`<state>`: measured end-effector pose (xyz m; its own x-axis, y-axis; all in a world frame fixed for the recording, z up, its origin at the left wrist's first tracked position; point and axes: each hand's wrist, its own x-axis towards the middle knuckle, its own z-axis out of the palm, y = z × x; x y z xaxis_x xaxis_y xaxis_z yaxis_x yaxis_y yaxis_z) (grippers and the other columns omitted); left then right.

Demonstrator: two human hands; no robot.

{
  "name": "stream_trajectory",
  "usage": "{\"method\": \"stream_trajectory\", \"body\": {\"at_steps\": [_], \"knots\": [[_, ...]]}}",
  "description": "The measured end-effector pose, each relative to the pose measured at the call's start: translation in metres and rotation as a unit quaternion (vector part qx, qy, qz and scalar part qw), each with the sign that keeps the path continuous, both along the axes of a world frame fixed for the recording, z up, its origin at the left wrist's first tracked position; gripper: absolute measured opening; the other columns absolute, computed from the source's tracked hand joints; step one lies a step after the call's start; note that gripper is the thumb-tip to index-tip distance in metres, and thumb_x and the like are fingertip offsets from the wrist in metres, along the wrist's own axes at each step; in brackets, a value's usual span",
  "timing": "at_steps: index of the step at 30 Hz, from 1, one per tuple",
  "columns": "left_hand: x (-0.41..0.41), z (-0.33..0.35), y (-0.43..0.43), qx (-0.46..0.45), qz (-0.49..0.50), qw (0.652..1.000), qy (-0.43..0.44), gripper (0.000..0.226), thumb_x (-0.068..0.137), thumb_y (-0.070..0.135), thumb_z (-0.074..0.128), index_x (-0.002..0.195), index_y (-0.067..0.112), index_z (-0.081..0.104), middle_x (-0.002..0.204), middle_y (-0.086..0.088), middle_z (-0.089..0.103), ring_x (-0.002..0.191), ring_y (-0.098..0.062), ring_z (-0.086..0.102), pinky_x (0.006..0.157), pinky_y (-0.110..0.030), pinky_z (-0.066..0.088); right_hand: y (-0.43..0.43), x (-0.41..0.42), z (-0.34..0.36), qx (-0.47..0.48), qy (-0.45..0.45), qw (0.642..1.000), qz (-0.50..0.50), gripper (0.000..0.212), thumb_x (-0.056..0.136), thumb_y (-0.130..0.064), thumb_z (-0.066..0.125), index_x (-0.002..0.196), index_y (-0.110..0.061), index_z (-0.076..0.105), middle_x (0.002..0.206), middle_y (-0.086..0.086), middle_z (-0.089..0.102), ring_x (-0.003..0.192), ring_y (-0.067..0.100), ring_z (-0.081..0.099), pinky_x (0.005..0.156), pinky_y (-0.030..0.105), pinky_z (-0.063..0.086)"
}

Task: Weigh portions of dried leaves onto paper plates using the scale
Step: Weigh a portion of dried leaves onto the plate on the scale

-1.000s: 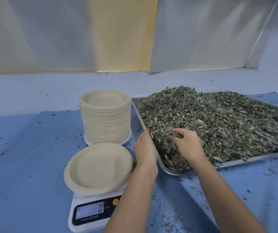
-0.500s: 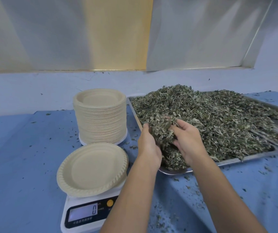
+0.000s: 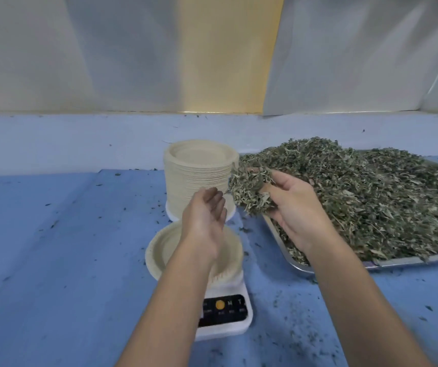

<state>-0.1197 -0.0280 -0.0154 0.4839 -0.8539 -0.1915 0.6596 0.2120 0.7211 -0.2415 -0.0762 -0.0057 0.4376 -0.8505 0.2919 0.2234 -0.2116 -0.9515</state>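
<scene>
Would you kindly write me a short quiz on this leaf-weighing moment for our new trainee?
1. True or false: the tall stack of beige paper plates stands left of the silver metal tray.
2. The single beige paper plate sits on: A) the tray; B) the white digital scale; C) the stack.
3. Fill in: the ___ hand grips a clump of dried green leaves.
Key: 1 true; 2 B; 3 right, meaning the right hand.
</scene>
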Motion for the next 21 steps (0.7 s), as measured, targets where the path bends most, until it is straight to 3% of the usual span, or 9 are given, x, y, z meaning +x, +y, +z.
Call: {"method": "stream_trajectory", "body": {"at_steps": [2, 5, 8, 12, 16, 21], "knots": [[0.022, -0.001, 0.014, 0.010, 0.026, 0.999, -0.041, 0.042, 0.103, 0.024, 0.032, 0.134, -0.001, 0.045, 0.139, -0.015, 0.049, 0.131, -0.023, 0.044, 0.106, -0.030, 0.033, 0.007, 0.015, -0.002, -0.002, 0.020, 1.000, 0.024, 0.028, 0.090, -0.002, 0.058, 0.085, -0.024, 0.075, 0.092, -0.002, 0.075, 0.087, 0.014, 0.071, 0.078, 0.031, 0.058], [0.049, -0.004, 0.033, 0.025, 0.062, 0.994, -0.086, 0.041, 0.102, 0.021, 0.032, 0.132, -0.001, 0.048, 0.136, -0.014, 0.052, 0.128, -0.022, 0.048, 0.103, -0.029, 0.036, 0.017, 0.034, -0.006, -0.029, 0.075, 0.996, 0.036, 0.026, 0.088, -0.002, 0.061, 0.097, -0.023, 0.073, 0.092, -0.006, 0.075, 0.084, 0.008, 0.071, 0.073, 0.023, 0.057], [0.063, -0.008, 0.044, 0.039, 0.089, 0.991, -0.090, 0.037, 0.101, 0.019, 0.033, 0.126, 0.000, 0.053, 0.131, -0.014, 0.056, 0.122, -0.021, 0.052, 0.101, -0.029, 0.039, 0.022, 0.049, -0.013, -0.128, 0.209, 0.969, -0.025, 0.025, 0.087, -0.009, 0.064, 0.106, -0.022, 0.073, 0.097, -0.010, 0.074, 0.089, 0.005, 0.067, 0.080, 0.024, 0.053], [0.070, -0.010, 0.048, 0.042, 0.115, 0.990, -0.076, 0.034, 0.100, 0.019, 0.033, 0.118, 0.004, 0.057, 0.126, -0.011, 0.059, 0.117, -0.019, 0.056, 0.100, -0.029, 0.042, 0.031, 0.062, -0.020, -0.243, 0.330, 0.912, -0.016, 0.020, 0.087, -0.013, 0.065, 0.103, -0.022, 0.074, 0.081, -0.016, 0.067, 0.070, -0.007, 0.058, 0.059, 0.008, 0.041], [0.072, -0.012, 0.050, 0.042, 0.132, 0.988, -0.075, 0.033, 0.099, 0.018, 0.033, 0.116, 0.006, 0.059, 0.123, -0.009, 0.062, 0.114, -0.017, 0.058, 0.095, -0.026, 0.044, 0.035, 0.069, -0.029, -0.274, 0.373, 0.886, -0.007, 0.026, 0.089, -0.013, 0.064, 0.114, -0.020, 0.070, 0.104, -0.005, 0.070, 0.096, 0.011, 0.061, 0.074, 0.015, 0.042], [0.073, -0.014, 0.053, 0.047, 0.138, 0.986, -0.085, 0.031, 0.097, 0.018, 0.033, 0.108, 0.010, 0.061, 0.118, -0.007, 0.064, 0.110, -0.014, 0.060, 0.090, -0.024, 0.044, 0.035, 0.073, -0.038, -0.300, 0.425, 0.854, 0.027, 0.037, 0.088, -0.013, 0.065, 0.123, -0.021, 0.064, 0.118, -0.004, 0.065, 0.107, 0.012, 0.057, 0.076, 0.011, 0.038]]}}
